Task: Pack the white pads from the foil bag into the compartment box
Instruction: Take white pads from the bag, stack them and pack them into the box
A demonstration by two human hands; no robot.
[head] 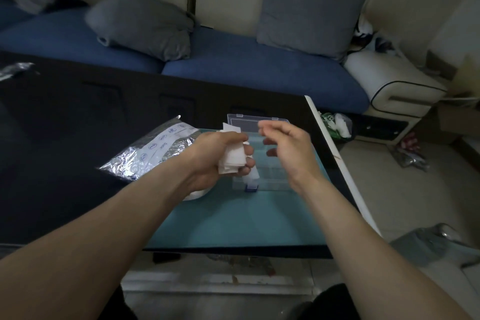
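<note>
My left hand [220, 153] grips a stack of white pads [232, 158] above the left end of the clear compartment box [270, 176]. The box sits on a teal mat [233, 218] with its lid [249, 121] standing open at the back. One pad pokes up behind my left knuckles. My right hand [288, 148] hovers over the box just right of the stack, fingers loosely curled and blurred, with nothing seen in it. The silver foil bag [153, 150] lies flat on the mat's left edge, beside my left wrist. A white pad [253, 175] leans in the box's front left.
The dark table [78, 117] has a pale right edge [337, 163]. A blue sofa with grey cushions [145, 23] runs behind it. A small bin [337, 127] and litter sit on the floor to the right. Another foil scrap [15, 70] lies at the table's far left.
</note>
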